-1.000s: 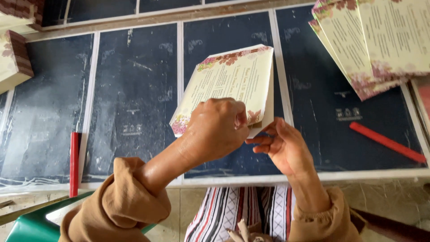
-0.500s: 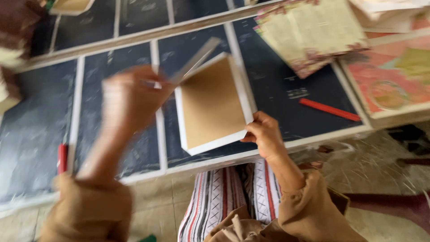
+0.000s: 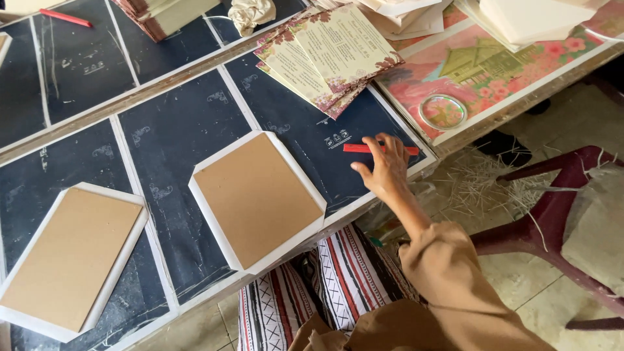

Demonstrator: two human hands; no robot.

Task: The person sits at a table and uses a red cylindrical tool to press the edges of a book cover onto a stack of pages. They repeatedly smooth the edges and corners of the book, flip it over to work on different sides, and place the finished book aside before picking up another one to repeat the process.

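The right hand's (image 3: 385, 170) grip was released, fingers spread, fingertips resting on a flat red plastic strip (image 3: 380, 149) that lay near the front right edge of the dark panelled surface (image 3: 162, 140). The left hand was out of view. A brown cardboard sheet backed by white folded paper (image 3: 258, 199) lay flat just left of the hand; a second such sheet (image 3: 68, 258) lay farther left. Behind the strip sat fanned cream printed cards with floral borders (image 3: 328, 55) and a round clear glass disc (image 3: 442, 111). No object blocked the hand.
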